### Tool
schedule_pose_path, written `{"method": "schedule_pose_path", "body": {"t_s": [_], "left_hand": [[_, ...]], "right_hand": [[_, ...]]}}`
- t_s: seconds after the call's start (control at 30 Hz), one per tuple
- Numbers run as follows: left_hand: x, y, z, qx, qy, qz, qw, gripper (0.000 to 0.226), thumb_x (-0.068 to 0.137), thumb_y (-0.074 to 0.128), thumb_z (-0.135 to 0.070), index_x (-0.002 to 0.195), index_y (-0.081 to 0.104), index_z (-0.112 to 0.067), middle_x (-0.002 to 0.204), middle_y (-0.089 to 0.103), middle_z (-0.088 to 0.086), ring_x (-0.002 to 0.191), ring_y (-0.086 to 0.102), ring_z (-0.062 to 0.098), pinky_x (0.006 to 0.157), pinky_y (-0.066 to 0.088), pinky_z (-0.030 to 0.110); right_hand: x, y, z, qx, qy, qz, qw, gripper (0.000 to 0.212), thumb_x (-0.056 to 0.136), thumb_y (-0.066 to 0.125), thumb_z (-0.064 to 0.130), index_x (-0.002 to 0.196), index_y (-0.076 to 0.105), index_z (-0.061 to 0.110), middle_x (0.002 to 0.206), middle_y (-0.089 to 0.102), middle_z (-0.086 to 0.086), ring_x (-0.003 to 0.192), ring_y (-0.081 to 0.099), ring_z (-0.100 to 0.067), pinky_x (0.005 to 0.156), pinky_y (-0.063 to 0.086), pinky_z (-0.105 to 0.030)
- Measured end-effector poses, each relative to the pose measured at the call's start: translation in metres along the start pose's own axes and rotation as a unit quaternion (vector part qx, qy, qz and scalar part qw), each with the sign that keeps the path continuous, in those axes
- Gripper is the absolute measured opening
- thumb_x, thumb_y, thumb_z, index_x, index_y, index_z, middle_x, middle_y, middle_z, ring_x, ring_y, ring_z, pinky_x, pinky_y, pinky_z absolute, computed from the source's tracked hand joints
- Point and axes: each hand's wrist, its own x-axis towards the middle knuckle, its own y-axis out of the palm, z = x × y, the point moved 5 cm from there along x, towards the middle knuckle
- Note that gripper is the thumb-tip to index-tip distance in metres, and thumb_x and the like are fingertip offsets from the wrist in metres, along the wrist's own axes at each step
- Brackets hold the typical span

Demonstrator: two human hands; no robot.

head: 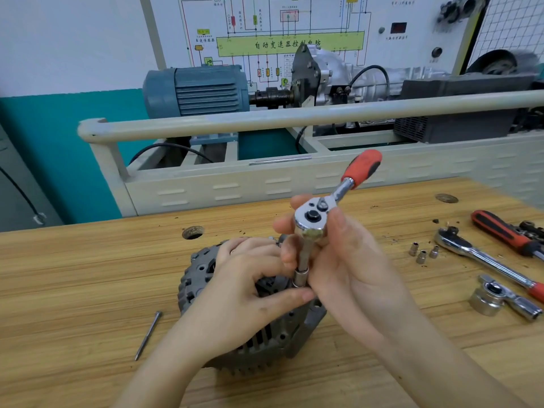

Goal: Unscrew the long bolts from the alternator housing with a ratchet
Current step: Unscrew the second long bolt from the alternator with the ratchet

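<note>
Head view. Right hand wrapped around chrome head of ratchet, fingers curled about head and extension below it, thumb side toward camera. Red-and-black handle of ratchet angled up and away to the right, free of any grip. Socket on extension seated vertically on top of alternator housing; bolt beneath hidden by socket and fingers. Left hand laid over top of housing, fingers curled down on it, thumb stretched toward socket base and touching or nearly touching it.

Housing positioned on wooden bench, near centre, grey, ribbed, vents facing camera. One long bolt lying loose on bench just left of housing, apart from it.

Right side of bench: three small sockets grouped together; second ratchet with chrome head beside them; red-handled tool behind that; large socket on adapter nearer the camera.

Behind bench: blue electric motor, gearbox assembly, wiring diagram board.
</note>
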Motion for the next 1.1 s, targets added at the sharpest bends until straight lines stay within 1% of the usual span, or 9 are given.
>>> {"method": "schedule_pose_path", "body": {"t_s": [0.13,0.23,0.33,0.5,0.6,0.73,0.87,1.0,1.1], "left_hand": [[0.0004,0.0028,0.0039,0.026,-0.015,-0.009,1.000,0.048,0.064,0.050,-0.064,0.074,0.065,-0.020,0.097,0.059,-0.016,0.108,0.041,-0.009,0.106,0.012,0.023],[0.0015,0.0033,0.0039,0.036,-0.028,-0.016,0.999,0.050,0.062,0.048,-0.067,0.075,0.063,-0.021,0.096,0.056,-0.015,0.104,0.041,-0.012,0.103,0.010,0.015],[0.0009,0.0012,0.0023,0.022,-0.016,0.006,1.000,0.050,0.064,0.048,-0.065,0.083,0.067,-0.023,0.109,0.051,-0.026,0.110,0.031,-0.020,0.101,0.006,0.009],[0.0000,0.0010,0.0034,0.031,-0.015,0.017,0.999,0.039,0.070,0.055,-0.055,0.087,0.072,-0.024,0.102,0.056,-0.030,0.114,0.031,-0.016,0.108,0.005,0.019],[-0.0001,0.0019,0.0031,0.028,-0.019,0.002,0.999,0.047,0.065,0.057,-0.060,0.083,0.070,-0.018,0.102,0.056,-0.026,0.112,0.030,-0.019,0.105,0.007,0.016],[0.0006,0.0026,0.0030,0.048,-0.027,-0.015,0.998,0.046,0.064,0.063,-0.064,0.074,0.062,-0.019,0.081,0.060,-0.014,0.100,0.045,-0.007,0.106,0.011,0.021],[-0.0001,0.0008,0.0014,0.029,-0.003,0.001,1.000,0.057,0.066,0.046,-0.066,0.091,0.069,-0.021,0.101,0.062,-0.017,0.112,0.026,-0.025,0.101,0.002,0.006],[0.0000,0.0023,0.0013,0.039,0.017,0.030,0.999,0.051,0.071,0.043,-0.064,0.090,0.070,-0.025,0.108,0.060,-0.023,0.121,0.031,-0.011,0.110,0.005,0.027],[0.0010,0.0021,0.0024,0.040,-0.001,0.009,0.999,0.053,0.068,0.049,-0.066,0.087,0.070,-0.022,0.103,0.062,-0.020,0.116,0.039,-0.007,0.110,0.008,0.028]], "right_hand": [[-0.0009,-0.0019,0.0006,0.015,-0.012,-0.015,1.000,0.031,0.062,0.079,0.036,0.086,0.070,0.019,0.084,0.070,-0.002,0.069,0.062,-0.009,0.066,0.050,-0.021],[-0.0031,-0.0057,0.0010,0.018,-0.024,-0.035,0.999,0.036,0.055,0.085,0.032,0.083,0.066,0.019,0.080,0.068,-0.005,0.071,0.063,-0.013,0.067,0.050,-0.023],[-0.0022,-0.0029,0.0007,0.021,-0.027,-0.021,0.999,0.031,0.061,0.081,0.033,0.086,0.068,0.018,0.083,0.069,-0.005,0.070,0.063,-0.012,0.067,0.050,-0.022],[0.0006,-0.0030,0.0003,0.037,-0.002,-0.011,0.999,0.038,0.069,0.074,0.038,0.100,0.069,0.018,0.087,0.069,-0.002,0.068,0.061,-0.010,0.066,0.050,-0.021],[-0.0003,-0.0029,0.0013,0.038,-0.009,-0.008,0.999,0.030,0.067,0.077,0.034,0.092,0.071,0.019,0.086,0.070,-0.001,0.073,0.063,-0.010,0.067,0.050,-0.021],[-0.0019,-0.0027,0.0033,0.027,-0.026,-0.013,0.999,0.028,0.062,0.081,0.030,0.086,0.071,0.021,0.089,0.071,-0.001,0.079,0.065,-0.011,0.069,0.051,-0.021],[-0.0009,-0.0016,0.0022,0.035,-0.015,-0.009,0.999,0.029,0.067,0.076,0.036,0.090,0.071,0.020,0.087,0.071,-0.002,0.077,0.065,-0.011,0.068,0.051,-0.022],[0.0005,-0.0013,0.0006,0.042,0.004,-0.003,0.999,0.033,0.070,0.072,0.040,0.094,0.071,0.018,0.087,0.071,-0.002,0.080,0.065,-0.012,0.070,0.051,-0.021],[0.0000,-0.0005,0.0025,0.037,-0.009,0.002,0.999,0.027,0.069,0.075,0.034,0.090,0.070,0.018,0.092,0.070,-0.003,0.084,0.064,-0.012,0.071,0.051,-0.022]]}}
